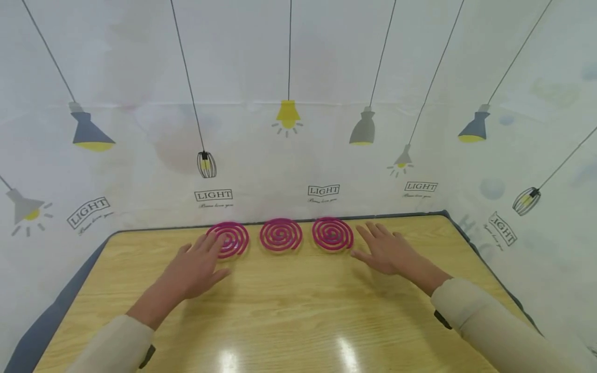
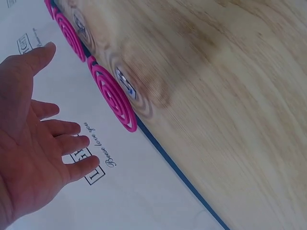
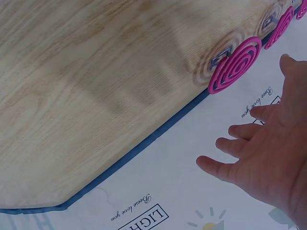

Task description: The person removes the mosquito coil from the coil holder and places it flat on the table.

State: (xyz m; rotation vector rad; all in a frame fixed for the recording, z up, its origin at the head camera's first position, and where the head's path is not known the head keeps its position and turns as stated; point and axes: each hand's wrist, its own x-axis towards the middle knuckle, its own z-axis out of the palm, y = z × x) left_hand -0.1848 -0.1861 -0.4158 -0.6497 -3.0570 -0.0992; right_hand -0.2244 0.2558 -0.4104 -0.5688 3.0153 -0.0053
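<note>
Three pink spiral mosquito coils stand in a row along the far edge of the wooden table: a left coil (image 1: 233,239), a middle coil (image 1: 281,236) and a right coil (image 1: 332,235). My left hand (image 1: 198,267) is over the left coil, its fingers covering that coil's left side; contact cannot be made out. Beside the right coil is my right hand (image 1: 389,253), fingers spread and nothing held. Both wrist views show relaxed, empty hands. Small metallic pieces (image 2: 126,84) show beside the coils in those views, with ring-shaped shadows or reflections on the wood.
The wooden table (image 1: 289,305) has a dark border along its edges. White cloth walls (image 1: 252,62) printed with hanging lamps and "LIGHT" labels enclose it at the back and sides. Light glares off the near tabletop.
</note>
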